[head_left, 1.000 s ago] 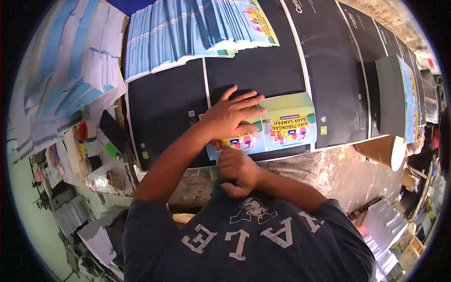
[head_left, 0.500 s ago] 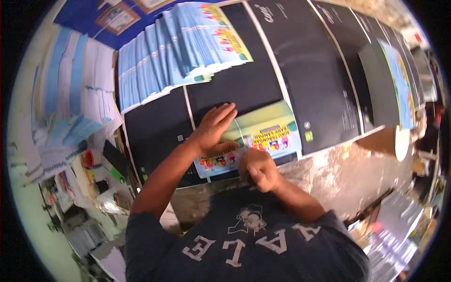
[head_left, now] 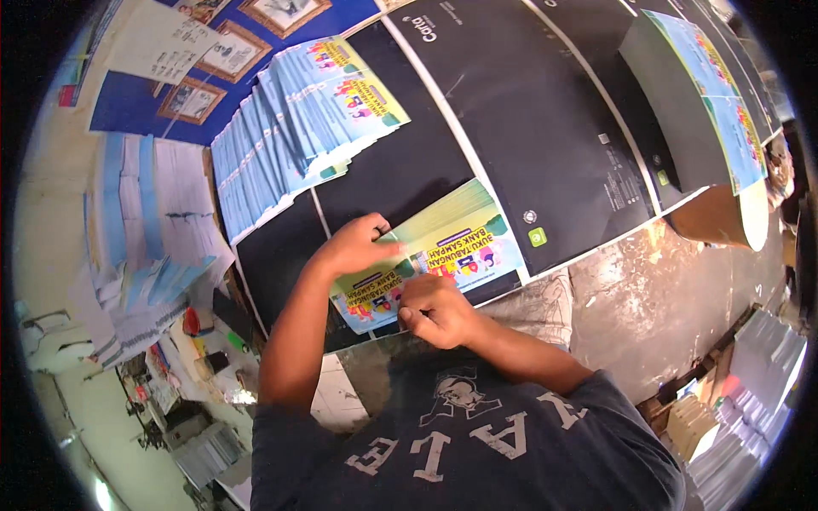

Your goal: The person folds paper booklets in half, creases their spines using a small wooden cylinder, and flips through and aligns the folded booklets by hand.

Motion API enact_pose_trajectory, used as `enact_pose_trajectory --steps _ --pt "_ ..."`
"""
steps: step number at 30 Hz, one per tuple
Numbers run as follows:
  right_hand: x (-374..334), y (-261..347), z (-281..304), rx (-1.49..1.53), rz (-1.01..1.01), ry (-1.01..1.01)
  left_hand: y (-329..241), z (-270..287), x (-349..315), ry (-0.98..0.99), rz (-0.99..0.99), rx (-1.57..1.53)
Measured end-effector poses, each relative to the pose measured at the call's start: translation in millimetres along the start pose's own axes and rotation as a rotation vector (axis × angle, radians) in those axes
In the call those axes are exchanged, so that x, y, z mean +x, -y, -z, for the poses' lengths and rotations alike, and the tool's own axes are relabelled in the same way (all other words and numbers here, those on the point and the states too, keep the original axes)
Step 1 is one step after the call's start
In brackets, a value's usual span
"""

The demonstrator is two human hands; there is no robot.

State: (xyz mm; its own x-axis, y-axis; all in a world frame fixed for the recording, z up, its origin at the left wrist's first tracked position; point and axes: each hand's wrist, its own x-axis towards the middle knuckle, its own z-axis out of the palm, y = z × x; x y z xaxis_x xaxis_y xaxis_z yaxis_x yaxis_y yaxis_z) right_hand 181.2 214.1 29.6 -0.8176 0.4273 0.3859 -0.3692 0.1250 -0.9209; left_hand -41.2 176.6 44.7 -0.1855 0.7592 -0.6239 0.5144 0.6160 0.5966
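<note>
Stack of printed sheets [head_left: 443,243], lying flat on a black-covered table [head_left: 554,145], at the near edge, directly in front of the wearer. At its sides, two bare hands, close to each other but apart. Left hand [head_left: 352,247] at the far left part of the stack, forearm rising from below, fingers curled, thumb stretched rightward over the top sheet; impossible to tell whether clamped on any of the layers. Right hand [head_left: 436,311] over the near edge, around the middle — rolled into a fist, forearm slanting in from the lower right; anything inside the fist, hidden from view.

On the top sheet, two matching cover designs side by side: pale green and yellow on the far side, bold yellow lettering, small cartoon figures in bright colours, light blue nearest the wearer. Along the far right edge, many thin layers showing, slightly stepped.

Farther back, toward the left, an overlapping row of blue booklets [head_left: 294,128] with similar covers. Well apart on the right, a tall grey-sided pile [head_left: 673,111] — topped in blue.
</note>
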Motion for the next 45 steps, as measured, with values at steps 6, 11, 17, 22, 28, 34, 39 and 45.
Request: enact_pose_trajectory --steps 6,11,17,22,28,34,39,45 --pt "-1.5 3.0 -1.2 -0.01 -0.02 -0.017 65.2 22.9 -66.0 -0.179 0.196 -0.17" --pt "-8.4 -9.1 -0.4 -0.011 -0.018 0.045 76.0 -33.3 -106.7 -0.431 0.283 -0.914" --pt "-9.4 -5.2 -7.4 0.085 -0.077 0.04 84.0 -58.8 -104.6 -0.508 0.028 -0.842" --pt "-7.3 -5.8 -7.9 -0.023 -0.014 0.107 66.8 -91.0 -124.2 -1.025 -0.286 0.345" --pt "-9.4 -4.1 -8.8 0.035 -0.103 0.047 85.4 -50.1 -110.2 -0.45 0.117 -0.864" --pt "-10.0 -4.4 -10.3 0.024 -0.113 0.059 74.9 -86.9 -121.8 -0.934 -0.172 0.203" --pt "-7.5 0.8 -9.6 0.043 -0.167 0.034 93.9 -64.4 -112.8 -0.867 -0.142 0.064" --pt "-3.4 5.9 -12.9 0.063 -0.163 0.073 82.7 -31.9 -103.2 -0.703 -0.39 0.487"
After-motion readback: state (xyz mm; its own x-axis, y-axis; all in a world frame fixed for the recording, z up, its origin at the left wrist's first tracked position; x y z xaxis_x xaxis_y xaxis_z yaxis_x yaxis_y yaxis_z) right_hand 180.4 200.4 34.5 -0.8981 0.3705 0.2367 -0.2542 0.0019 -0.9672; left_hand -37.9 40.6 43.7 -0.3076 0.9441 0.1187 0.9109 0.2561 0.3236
